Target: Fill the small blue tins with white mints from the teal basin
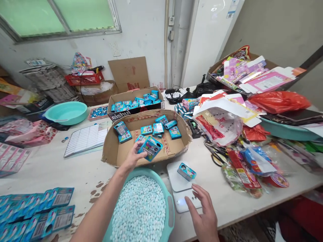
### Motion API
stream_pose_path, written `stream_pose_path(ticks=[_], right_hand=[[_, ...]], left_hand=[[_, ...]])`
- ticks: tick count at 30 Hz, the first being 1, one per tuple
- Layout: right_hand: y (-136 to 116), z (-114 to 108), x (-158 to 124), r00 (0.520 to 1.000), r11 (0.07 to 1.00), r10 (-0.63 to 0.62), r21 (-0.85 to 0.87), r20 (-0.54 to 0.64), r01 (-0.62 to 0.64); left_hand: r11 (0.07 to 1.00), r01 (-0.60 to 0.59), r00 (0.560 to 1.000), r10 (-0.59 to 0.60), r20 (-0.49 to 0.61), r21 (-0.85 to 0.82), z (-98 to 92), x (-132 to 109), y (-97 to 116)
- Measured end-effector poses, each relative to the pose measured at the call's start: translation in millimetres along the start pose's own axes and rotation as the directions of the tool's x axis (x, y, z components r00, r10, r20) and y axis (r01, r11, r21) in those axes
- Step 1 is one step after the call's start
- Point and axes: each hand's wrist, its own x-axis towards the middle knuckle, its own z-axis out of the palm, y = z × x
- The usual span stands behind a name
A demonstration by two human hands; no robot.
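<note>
My left hand (134, 155) is closed on a small blue candy box (152, 148), held over the near edge of a cardboard tray (131, 125). Several similar blue boxes lie scattered in that tray. Below my left forearm stands a turquoise basin (170, 215) full of small pale blue and white candies (141, 208). To its right, a white digital scale (174, 174) bears one more blue box (186, 171), lying on its side. My right hand (203, 215) is open over the scale's near end, thumb and fingers apart, with nothing in it.
Rows of blue boxes (37, 211) stand at the near left. A second carton (136, 101) with more boxes sits behind the tray. Packaging, scissors (217, 156) and a red plastic bag (280, 101) crowd the right. An upturned-rim turquoise basin (67, 112) and a notebook (87, 139) lie left.
</note>
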Motion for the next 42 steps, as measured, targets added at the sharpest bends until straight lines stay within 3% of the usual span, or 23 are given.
stream_pose_path(ticks=[2,4,6,7,9,11,15,18,20,22,25,28,31,36,39,42], right_hand=[[-19,17,-9,0.994,0.975,0.082,0.2,0.067,-0.094],[-36,33,-20,0.975,0.91,0.137,0.368,0.172,-0.193],[-50,44,-33,0.928,0.867,0.226,0.374,0.296,-0.33],[-54,46,-39,0.905,0.856,0.258,0.353,0.34,-0.377],[-59,48,-50,0.873,0.849,0.286,0.319,0.395,-0.422],[-58,47,-58,0.839,0.838,0.294,0.298,0.458,-0.457],[-48,48,-68,0.783,0.821,0.317,0.258,0.535,-0.508],[-37,49,-69,0.826,0.864,0.33,0.207,0.457,-0.46],[-32,49,-67,0.868,0.906,0.305,0.16,0.393,-0.391],[-30,49,-63,0.901,0.942,0.253,0.123,0.353,-0.313],[-32,51,-58,0.93,0.98,0.156,0.065,0.333,-0.188],[-34,57,-56,0.936,0.997,0.072,0.001,0.345,-0.077],[-36,67,-57,0.923,0.999,-0.011,-0.039,0.385,0.028],[-39,84,-61,0.876,0.974,-0.084,-0.147,0.475,0.173],[-40,92,-61,0.855,0.947,-0.093,-0.219,0.51,0.233],[-41,96,-60,0.853,0.907,-0.116,-0.296,0.509,0.3]], left_hand=[[0.993,0.034,0.995,-0.022,0.102,-0.117,8.6,-51,6],[0.988,0.129,0.954,-0.102,0.282,-0.08,14.9,-97,0],[0.988,0.15,0.913,-0.148,0.381,0.023,13.7,-126,-19],[0.988,0.118,0.93,-0.145,0.338,0.098,10.9,-131,-32],[0.95,0.034,0.987,-0.082,0.141,0.311,4.9,-129,-63],[0.837,-0.01,1.0,0.006,0.01,0.548,3.6,-119,-92],[0.616,-0.045,0.999,0.006,0.053,0.786,19.6,-115,-123],[0.601,-0.011,0.994,-0.079,0.073,0.799,31.7,-134,-123],[0.658,0.066,0.992,-0.124,0.021,0.75,33.2,-147,-120],[0.775,0.187,0.982,-0.161,-0.098,0.603,30.2,-157,-116],[0.911,0.344,0.921,-0.281,-0.269,0.229,23.4,-164,-107],[0.905,0.401,0.857,-0.425,-0.292,-0.139,19.0,-166,-85],[0.84,0.31,0.855,-0.451,-0.256,-0.445,18.2,-167,-51],[0.751,0.116,0.891,-0.367,-0.266,-0.65,25.1,-165,-11],[0.745,0.09,0.881,-0.369,-0.296,-0.661,31.3,-162,-15],[0.827,0.036,0.829,-0.338,-0.445,-0.562,32.1,-157,-37]])
